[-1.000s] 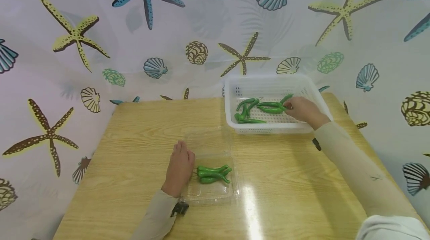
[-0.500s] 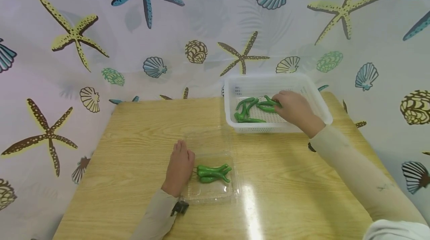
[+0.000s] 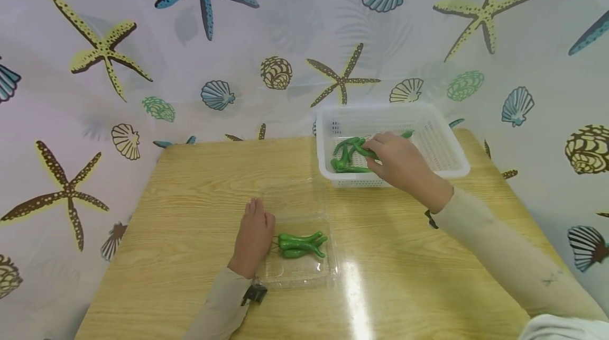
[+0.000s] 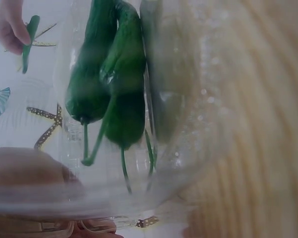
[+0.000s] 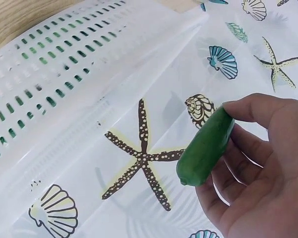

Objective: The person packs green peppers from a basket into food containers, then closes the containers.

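My right hand (image 3: 400, 163) pinches a green chili pepper (image 5: 206, 148) between thumb and fingers, over the white plastic basket (image 3: 449, 168). In the head view that pepper's end shows just left of the fingertips. More green chili peppers (image 3: 343, 163) lie at the basket's left side, partly covered by the hand. At the table's middle lies an open clear plastic clamshell box (image 3: 304, 275) with several green chili peppers (image 3: 302, 245) in its near half. My left hand (image 3: 252, 239) rests along the box's left edge, fingers straight and together. The left wrist view shows the peppers' stems close up.
The basket stands at the far right of the wooden table (image 3: 200, 181), against a sheet (image 3: 266, 23) printed with starfish and shells. The clamshell's lid half (image 3: 295, 197) lies flat on its far side. A pepper tip (image 3: 407, 134) shows behind the right hand.
My right hand has moved left within the basket area and now holds a pepper raised above the others. The left hand and the clamshell box have stayed in place.
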`<state>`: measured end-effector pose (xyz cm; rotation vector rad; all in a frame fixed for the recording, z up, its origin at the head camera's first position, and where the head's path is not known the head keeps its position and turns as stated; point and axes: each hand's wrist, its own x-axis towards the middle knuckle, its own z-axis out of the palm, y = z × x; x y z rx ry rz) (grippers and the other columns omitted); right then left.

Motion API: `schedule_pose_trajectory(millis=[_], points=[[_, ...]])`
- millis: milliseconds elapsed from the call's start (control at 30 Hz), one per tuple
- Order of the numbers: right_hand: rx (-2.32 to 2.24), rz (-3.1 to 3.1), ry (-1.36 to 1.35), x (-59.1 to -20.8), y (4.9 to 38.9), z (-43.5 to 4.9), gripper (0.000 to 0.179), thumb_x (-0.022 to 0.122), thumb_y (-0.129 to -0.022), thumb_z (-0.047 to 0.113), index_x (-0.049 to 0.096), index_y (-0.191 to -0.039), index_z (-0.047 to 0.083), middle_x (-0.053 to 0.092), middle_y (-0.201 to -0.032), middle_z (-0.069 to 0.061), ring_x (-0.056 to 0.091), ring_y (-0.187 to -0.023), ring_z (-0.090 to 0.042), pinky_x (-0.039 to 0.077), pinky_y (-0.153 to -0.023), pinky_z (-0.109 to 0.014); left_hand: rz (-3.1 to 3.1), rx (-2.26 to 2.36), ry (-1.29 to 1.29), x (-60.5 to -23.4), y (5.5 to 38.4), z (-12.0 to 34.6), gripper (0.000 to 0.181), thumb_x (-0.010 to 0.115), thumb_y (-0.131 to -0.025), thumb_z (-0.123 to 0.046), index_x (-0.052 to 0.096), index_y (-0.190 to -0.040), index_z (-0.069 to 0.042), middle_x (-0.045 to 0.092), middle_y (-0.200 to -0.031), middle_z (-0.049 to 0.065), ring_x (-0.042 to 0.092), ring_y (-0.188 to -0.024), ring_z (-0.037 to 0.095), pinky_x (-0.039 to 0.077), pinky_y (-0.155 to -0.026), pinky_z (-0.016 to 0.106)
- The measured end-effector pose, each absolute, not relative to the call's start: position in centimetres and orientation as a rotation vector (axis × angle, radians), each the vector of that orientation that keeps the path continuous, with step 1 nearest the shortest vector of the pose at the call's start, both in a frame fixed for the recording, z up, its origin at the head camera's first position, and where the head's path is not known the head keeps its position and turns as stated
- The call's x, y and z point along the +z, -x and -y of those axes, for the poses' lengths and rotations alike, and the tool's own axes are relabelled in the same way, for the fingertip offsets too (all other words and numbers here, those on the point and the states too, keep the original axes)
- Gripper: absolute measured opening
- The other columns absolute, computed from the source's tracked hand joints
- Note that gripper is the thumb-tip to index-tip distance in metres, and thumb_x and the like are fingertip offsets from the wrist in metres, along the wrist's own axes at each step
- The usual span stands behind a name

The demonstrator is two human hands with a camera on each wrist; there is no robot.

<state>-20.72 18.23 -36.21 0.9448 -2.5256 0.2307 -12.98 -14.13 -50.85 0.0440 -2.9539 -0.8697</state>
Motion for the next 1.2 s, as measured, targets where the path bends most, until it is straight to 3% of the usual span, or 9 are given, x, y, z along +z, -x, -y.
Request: schedule_pose_trajectory(millis=[433, 900, 1200], points=[[0.345, 2.482, -1.169, -36.8, 16.9, -15.3, 0.021, 0.071, -0.079, 0.013, 0.069, -0.098, 0.006, 0.063, -0.088, -0.003, 0.058, -0.075, -0.015, 0.049, -0.061, -0.028, 2.969, -0.878, -0.062, -50.6, 12.9, 13.9, 0.056, 0.027, -0.099, -0.027, 0.025, -0.142, 0.01, 0.02, -0.148, 0.024, 0.017, -0.137, 0.036, 0.017, -0.109, 0.048], [0.435, 2.493, -1.358, -41.5, 14.0, -12.5, 0.019, 0.071, -0.078, 0.017, 0.069, -0.096, 0.01, 0.061, -0.085, 0.003, 0.055, -0.072, -0.009, 0.047, -0.062, -0.024, 2.981, -0.886, -0.066, -50.4, 12.8, 13.9, 0.057, 0.026, -0.099, -0.028, 0.023, -0.142, 0.009, 0.019, -0.149, 0.024, 0.015, -0.138, 0.036, 0.016, -0.11, 0.047], [0.438, 2.603, -1.422, -43.3, 12.6, -11.2, 0.02, 0.071, -0.079, 0.017, 0.069, -0.098, 0.012, 0.062, -0.09, 0.005, 0.057, -0.08, -0.007, 0.049, -0.069, -0.023, 2.976, -0.881, -0.067, -50.6, 12.9, 14.0, 0.057, 0.027, -0.099, -0.028, 0.024, -0.142, 0.009, 0.019, -0.149, 0.023, 0.015, -0.138, 0.035, 0.016, -0.11, 0.048]])
